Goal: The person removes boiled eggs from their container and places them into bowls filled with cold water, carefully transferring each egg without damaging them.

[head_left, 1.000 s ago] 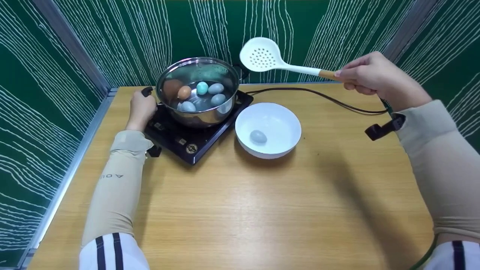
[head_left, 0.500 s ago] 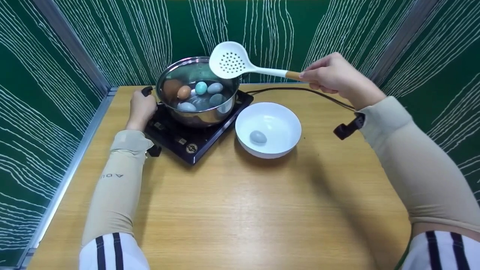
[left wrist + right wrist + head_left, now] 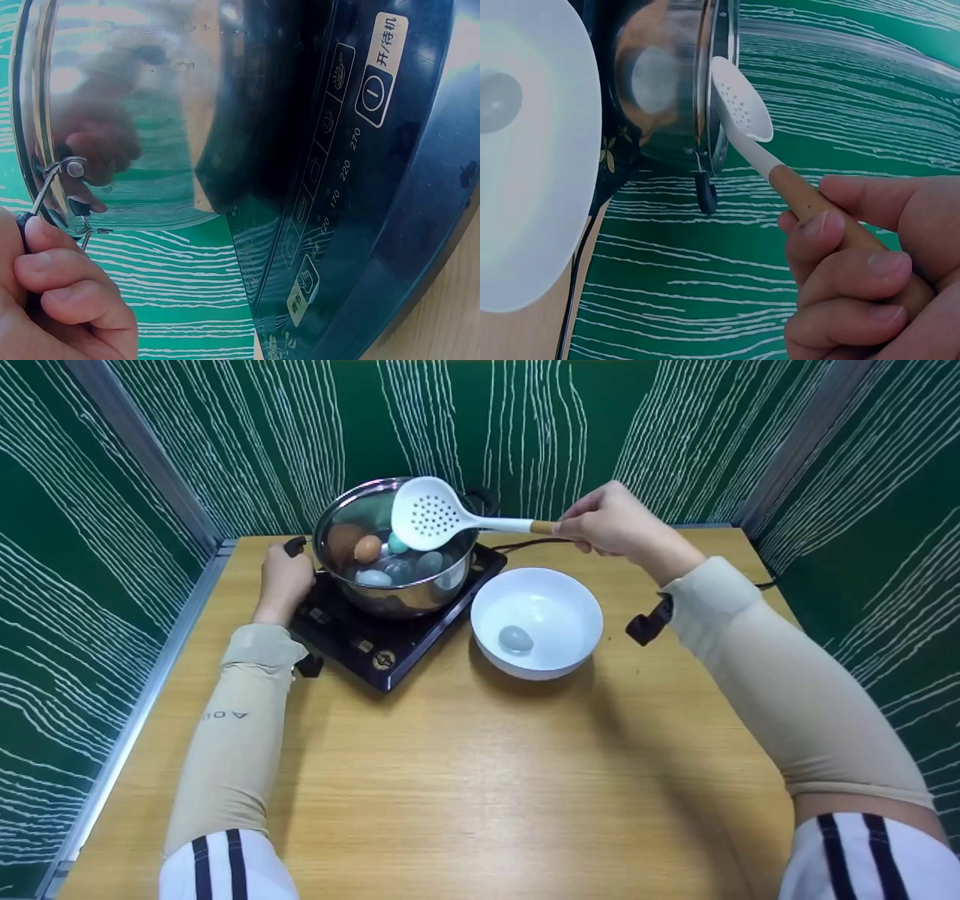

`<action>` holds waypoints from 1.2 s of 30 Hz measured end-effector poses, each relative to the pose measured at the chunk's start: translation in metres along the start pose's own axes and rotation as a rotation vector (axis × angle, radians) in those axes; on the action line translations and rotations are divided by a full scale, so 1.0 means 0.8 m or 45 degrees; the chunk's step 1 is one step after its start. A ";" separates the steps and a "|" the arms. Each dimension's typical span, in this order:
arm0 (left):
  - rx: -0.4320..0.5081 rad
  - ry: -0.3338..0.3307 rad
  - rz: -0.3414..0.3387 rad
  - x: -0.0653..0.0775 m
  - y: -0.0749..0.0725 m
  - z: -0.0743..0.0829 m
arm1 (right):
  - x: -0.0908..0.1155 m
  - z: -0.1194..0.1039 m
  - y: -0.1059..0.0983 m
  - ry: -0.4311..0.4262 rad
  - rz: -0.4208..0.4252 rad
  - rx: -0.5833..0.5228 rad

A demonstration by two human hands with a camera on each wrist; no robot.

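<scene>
My left hand [image 3: 286, 577] grips the black side handle of a steel pot [image 3: 397, 598], its fingers [image 3: 71, 277] curled round the handle in the left wrist view. Several eggs lie in the pot, among them a brown egg [image 3: 367, 549] and a pale blue egg [image 3: 373, 577]. My right hand [image 3: 611, 521] holds a white slotted ladle [image 3: 431, 514] by its wooden handle [image 3: 810, 201]. The ladle's perforated head overlaps the pot's opening and partly hides a turquoise egg [image 3: 396, 542]. In the right wrist view the head is at the pot's rim.
Under the pot is a black induction cooker [image 3: 352, 649] with touch markings. A white bowl [image 3: 559, 615] holding one grey-blue egg [image 3: 516, 639] stands to its right on the wooden table [image 3: 480, 780]. A dark cable [image 3: 517, 545] runs behind. Green patterned panels [image 3: 525, 435] enclose the table.
My right hand has carried the slotted ladle leftward and then down, from right of the pot to over its opening. The left hand has stayed on the pot handle.
</scene>
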State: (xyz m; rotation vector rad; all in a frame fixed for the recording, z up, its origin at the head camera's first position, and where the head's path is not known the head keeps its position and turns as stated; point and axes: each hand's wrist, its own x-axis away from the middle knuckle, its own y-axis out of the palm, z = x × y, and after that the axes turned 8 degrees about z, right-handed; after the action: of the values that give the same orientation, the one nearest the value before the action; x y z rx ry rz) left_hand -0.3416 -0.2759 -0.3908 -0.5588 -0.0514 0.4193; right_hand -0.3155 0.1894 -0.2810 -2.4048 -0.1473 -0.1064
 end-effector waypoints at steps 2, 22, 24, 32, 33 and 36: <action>-0.004 -0.016 -0.009 0.002 0.000 0.002 | -0.002 -0.003 0.007 -0.009 0.005 0.008; -0.051 0.125 0.070 -0.002 0.001 0.001 | -0.010 -0.029 0.063 -0.099 0.067 0.130; -0.045 0.113 0.069 -0.002 0.001 0.000 | -0.011 -0.031 0.068 -0.101 0.062 0.151; -0.021 0.038 0.018 -0.001 0.000 -0.001 | -0.012 -0.043 0.087 -0.108 0.067 0.221; -0.019 0.039 0.018 -0.001 0.000 -0.001 | -0.012 -0.045 0.089 -0.104 0.064 0.226; -0.004 0.046 0.017 -0.002 0.000 -0.003 | -0.013 -0.050 0.091 -0.095 0.052 0.230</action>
State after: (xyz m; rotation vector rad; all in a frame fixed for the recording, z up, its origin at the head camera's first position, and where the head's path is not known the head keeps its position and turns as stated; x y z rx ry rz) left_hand -0.3426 -0.2772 -0.3928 -0.5695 -0.0136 0.4222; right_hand -0.3173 0.1078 -0.3008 -2.2313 -0.1366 0.0151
